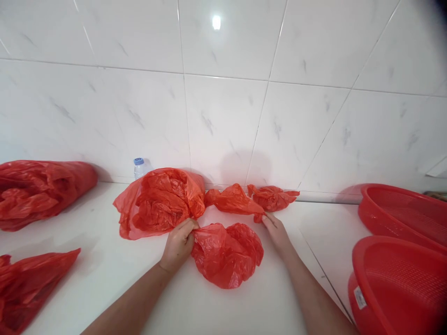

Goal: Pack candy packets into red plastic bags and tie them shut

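My left hand (179, 245) is closed on the gathered upper left end of a crumpled red plastic bag (228, 256), which spreads over the white surface between my arms. Farther right, my right hand (275, 229) pinches the tapered end of another red plastic bag (233, 199) lying near the wall. Behind my left hand sits a bulky open red bag (160, 200) with more crumpled red plastic inside. A small bunched red bag (274, 198) rests against the wall just beyond my right hand. The fingertips of both hands are partly hidden.
A clear bottle with a blue cap (138, 166) stands by the tiled wall (223, 121). More red bags (45, 190) lie at the left. Two red plastic baskets (363, 260) occupy the right side of the white table (195, 307).
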Available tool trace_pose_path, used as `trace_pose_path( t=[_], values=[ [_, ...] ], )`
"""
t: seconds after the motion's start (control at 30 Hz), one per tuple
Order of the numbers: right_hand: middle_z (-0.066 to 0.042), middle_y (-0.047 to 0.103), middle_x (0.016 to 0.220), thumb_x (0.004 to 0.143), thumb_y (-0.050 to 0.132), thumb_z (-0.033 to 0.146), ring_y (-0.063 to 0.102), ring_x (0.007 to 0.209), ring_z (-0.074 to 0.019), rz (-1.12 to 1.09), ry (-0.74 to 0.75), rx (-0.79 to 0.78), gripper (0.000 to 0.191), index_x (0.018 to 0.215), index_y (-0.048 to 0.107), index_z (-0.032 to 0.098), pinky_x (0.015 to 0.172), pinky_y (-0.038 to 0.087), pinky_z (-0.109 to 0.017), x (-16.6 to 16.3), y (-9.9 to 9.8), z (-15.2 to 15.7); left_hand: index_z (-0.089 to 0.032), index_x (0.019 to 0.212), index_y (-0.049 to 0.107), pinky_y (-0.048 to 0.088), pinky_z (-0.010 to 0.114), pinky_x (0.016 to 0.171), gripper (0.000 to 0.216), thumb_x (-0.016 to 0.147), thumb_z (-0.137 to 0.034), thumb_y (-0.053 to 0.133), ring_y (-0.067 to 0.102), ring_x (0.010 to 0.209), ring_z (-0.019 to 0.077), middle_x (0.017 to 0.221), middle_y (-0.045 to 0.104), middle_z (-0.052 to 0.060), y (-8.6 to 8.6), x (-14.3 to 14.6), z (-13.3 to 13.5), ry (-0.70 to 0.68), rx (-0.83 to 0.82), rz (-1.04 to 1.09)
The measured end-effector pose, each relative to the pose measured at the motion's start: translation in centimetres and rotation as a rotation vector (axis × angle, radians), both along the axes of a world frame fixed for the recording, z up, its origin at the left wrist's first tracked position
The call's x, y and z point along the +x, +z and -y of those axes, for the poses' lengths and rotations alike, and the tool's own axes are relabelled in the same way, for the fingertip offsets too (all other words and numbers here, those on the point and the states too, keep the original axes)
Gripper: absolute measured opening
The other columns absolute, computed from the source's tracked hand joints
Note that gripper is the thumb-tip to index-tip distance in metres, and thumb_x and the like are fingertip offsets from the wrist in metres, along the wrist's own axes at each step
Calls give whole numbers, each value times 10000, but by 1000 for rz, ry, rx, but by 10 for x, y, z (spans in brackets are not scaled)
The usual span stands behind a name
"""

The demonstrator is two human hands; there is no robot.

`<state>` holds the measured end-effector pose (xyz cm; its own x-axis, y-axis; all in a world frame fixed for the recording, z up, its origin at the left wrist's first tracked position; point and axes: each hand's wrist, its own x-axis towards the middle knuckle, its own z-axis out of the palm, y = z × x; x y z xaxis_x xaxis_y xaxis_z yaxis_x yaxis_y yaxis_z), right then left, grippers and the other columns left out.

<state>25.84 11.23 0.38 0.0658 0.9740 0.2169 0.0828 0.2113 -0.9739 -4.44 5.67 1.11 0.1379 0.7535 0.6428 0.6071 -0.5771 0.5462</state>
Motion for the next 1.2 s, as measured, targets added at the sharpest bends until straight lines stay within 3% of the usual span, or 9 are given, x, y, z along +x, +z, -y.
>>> trace_pose_path(
  t=[0.13, 0.3, 0.37, 0.63, 0.8, 0.87, 0.97, 1.03, 1.2],
  values=[
    [-71, 614, 1074, 769, 568, 450, 560, 938, -225, 257, -125, 92, 377, 1068, 638, 230, 827, 426, -351, -6, -1, 1, -197, 745, 499, 431, 225, 665, 325, 654, 42, 299, 544, 722, 119, 756, 545, -5, -1, -1, -1, 0, -4, 0],
    [22, 560, 688, 711, 600, 448, 539, 648, -178, 421, -350, -39, 374, 1019, 587, 237, 626, 403, -300, 0, -4, 0, -199, 755, 503, 431, 226, 666, 326, 643, 39, 310, 549, 729, 125, 761, 554, -3, -2, 0, -2, 1, -8, -23],
    [42, 544, 629, 720, 579, 433, 531, 610, -173, 418, -339, -80, 321, 982, 580, 249, 591, 384, -287, 2, -5, 0, -199, 755, 505, 433, 225, 661, 328, 638, 39, 312, 551, 725, 126, 760, 559, -4, -1, 1, -2, 1, -16, -27],
    [19, 627, 745, 719, 555, 364, 554, 665, -170, 381, -240, -71, 181, 861, 595, 258, 618, 380, -278, 2, -8, 0, -198, 730, 519, 441, 229, 639, 322, 628, 28, 312, 555, 705, 132, 734, 565, -1, 0, 1, -1, 10, -31, -33],
    [41, 592, 715, 642, 657, 404, 550, 655, -178, 393, -278, -66, 529, 1137, 512, 288, 608, 377, -285, -1, -4, 2, -197, 740, 528, 445, 234, 645, 328, 633, 22, 309, 556, 706, 132, 733, 565, 2, -1, 2, -1, 7, -33, -27],
    [44, 587, 690, 648, 655, 414, 546, 639, -180, 420, -265, -70, 568, 1183, 501, 300, 595, 374, -286, -2, -3, 3, -196, 742, 530, 444, 235, 645, 330, 633, 26, 311, 554, 705, 131, 730, 564, 1, 0, 2, 0, 7, -31, -30],
    [26, 616, 682, 694, 594, 389, 549, 630, -179, 423, -228, -68, 282, 951, 623, 276, 592, 374, -284, -2, -2, 5, -194, 745, 536, 447, 238, 644, 326, 636, 24, 318, 553, 702, 132, 728, 568, 2, 0, 3, 0, 4, -26, -34],
    [12, 638, 686, 715, 546, 359, 556, 637, -181, 410, -242, -59, 143, 764, 621, 247, 599, 375, -282, -1, -2, 5, -193, 745, 537, 449, 242, 645, 323, 640, 19, 318, 553, 706, 135, 730, 569, 5, 0, 3, 0, 0, -29, -34],
    [-7, 642, 663, 730, 509, 365, 553, 632, -186, 390, -350, -68, 165, 664, 576, 229, 607, 375, -287, 6, -3, 4, -195, 737, 528, 443, 241, 643, 321, 637, 20, 311, 551, 702, 134, 727, 562, 5, 1, 3, 0, 1, -49, -38]
  ],
)
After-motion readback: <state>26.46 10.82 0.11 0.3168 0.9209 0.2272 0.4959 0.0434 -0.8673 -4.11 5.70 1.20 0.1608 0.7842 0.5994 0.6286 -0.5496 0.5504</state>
